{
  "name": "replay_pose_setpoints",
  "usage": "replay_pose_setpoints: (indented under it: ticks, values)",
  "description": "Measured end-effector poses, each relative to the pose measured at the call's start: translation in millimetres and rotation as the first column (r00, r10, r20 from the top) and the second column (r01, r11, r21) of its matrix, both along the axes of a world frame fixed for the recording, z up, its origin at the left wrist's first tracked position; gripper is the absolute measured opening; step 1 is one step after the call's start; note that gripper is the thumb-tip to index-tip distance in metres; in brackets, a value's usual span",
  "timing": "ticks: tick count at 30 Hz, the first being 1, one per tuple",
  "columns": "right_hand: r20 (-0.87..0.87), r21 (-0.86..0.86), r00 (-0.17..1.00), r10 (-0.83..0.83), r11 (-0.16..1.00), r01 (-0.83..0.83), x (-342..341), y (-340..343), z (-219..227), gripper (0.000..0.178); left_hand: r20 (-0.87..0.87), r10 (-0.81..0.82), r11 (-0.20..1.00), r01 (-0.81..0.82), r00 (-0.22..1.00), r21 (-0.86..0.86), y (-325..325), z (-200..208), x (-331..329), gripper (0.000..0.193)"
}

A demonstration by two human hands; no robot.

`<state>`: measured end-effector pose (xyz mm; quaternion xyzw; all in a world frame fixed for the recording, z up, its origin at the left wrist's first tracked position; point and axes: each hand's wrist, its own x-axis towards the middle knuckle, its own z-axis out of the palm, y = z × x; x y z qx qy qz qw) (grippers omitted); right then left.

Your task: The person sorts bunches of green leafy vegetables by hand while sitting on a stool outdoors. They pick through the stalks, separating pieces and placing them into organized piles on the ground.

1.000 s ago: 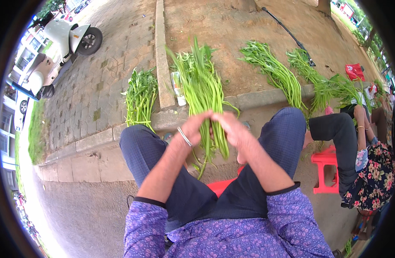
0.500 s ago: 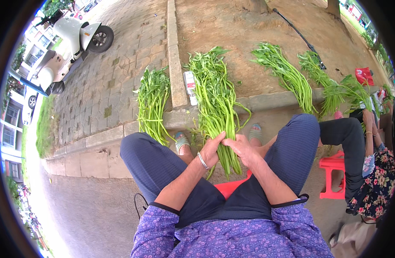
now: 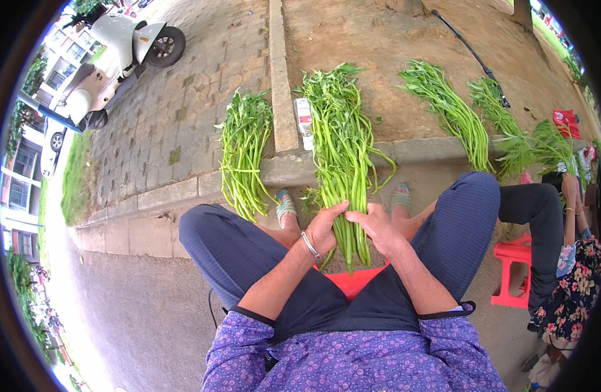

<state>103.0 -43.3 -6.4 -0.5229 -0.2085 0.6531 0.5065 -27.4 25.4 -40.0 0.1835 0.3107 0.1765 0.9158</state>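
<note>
Between my knees lies a thick bunch of long-stemmed leafy greens (image 3: 345, 150), its leaves away from me on the bare soil and its stem ends toward me. My left hand (image 3: 322, 232), with a silver bangle at the wrist, is closed round the stems from the left. From the right, my right hand (image 3: 377, 228) grips the same stems. The two thumbs nearly meet on top; the fingers under the bunch are hidden. A smaller pile of greens (image 3: 246, 150) rests over the curb to the left.
A white and red carton (image 3: 303, 121) touches the bunch's left side. More greens (image 3: 452, 114) lie to the right, near a black pole (image 3: 470, 52). A co-worker's hands (image 3: 569, 189) are at greens on the far right, beside a red stool (image 3: 511, 268). A stone curb (image 3: 281, 171) crosses ahead; a scooter (image 3: 111, 59) stands far left.
The whole view has shifted a little, so the surroundings sit further right. Both my hands keep their hold on the greens, with hardly any movement of the fingers.
</note>
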Motion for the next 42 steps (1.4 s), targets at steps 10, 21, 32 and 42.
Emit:
replay_pose_setpoints:
  ticks: [10,21,32,42]
  values:
    - [-0.068,0.009,0.989,-0.132,0.991,0.133,9.0,-6.0,-8.3,0.022,-0.080,0.002,0.988,0.010,0.997,0.152,3.3,17.4,4.7,0.036]
    - [0.018,-0.057,0.971,-0.238,0.970,0.238,22.3,-0.4,-1.3,0.018,-0.227,0.046,0.873,0.072,0.973,0.482,12.4,38.9,12.3,0.019]
    - [-0.094,-0.050,0.914,-0.395,0.919,0.392,31.2,3.6,8.1,0.021,-0.169,0.083,0.936,-0.019,0.982,0.350,16.6,45.9,15.9,0.023]
    - [-0.175,0.026,0.779,-0.603,0.788,0.615,67.9,1.7,21.2,0.022,-0.014,0.531,0.696,-0.426,0.847,0.578,53.5,97.4,-8.4,0.022]
